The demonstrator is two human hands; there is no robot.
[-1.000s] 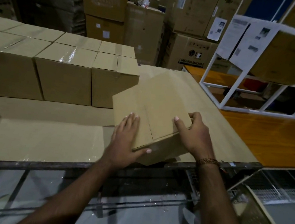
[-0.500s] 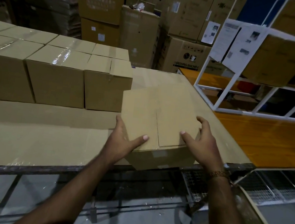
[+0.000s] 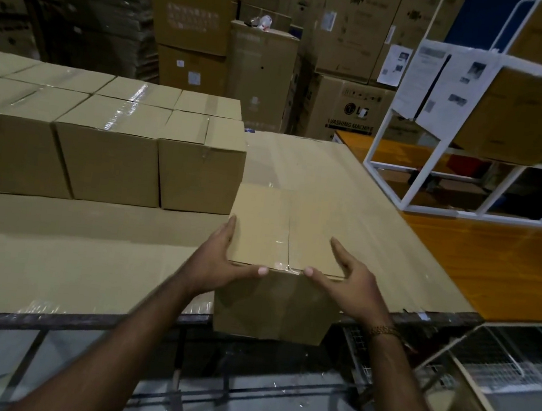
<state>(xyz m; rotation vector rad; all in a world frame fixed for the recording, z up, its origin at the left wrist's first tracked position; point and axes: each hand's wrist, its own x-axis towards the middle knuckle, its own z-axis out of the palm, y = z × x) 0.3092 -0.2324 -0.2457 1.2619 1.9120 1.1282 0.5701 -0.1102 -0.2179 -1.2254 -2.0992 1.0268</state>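
A plain closed cardboard box (image 3: 280, 233) with a taped centre seam sits at the near edge of the table, its front face overhanging the edge. My left hand (image 3: 222, 260) lies against the box's left side with straight fingers, the thumb along the front top edge. My right hand (image 3: 349, 278) mirrors it on the right side, fingers straight and thumb on the front top edge. The box is squared to the table edge, just right of the row of boxes.
The table (image 3: 86, 269) is covered with flat cardboard sheet. A row of taped boxes (image 3: 110, 153) stands at the left, close to the held box. A white rack (image 3: 401, 173) stands on an orange table (image 3: 493, 257) at the right. Large cartons (image 3: 341, 112) are stacked behind.
The box has turned from skewed to square with the table edge. Both hands shifted from its top to its left and right sides.
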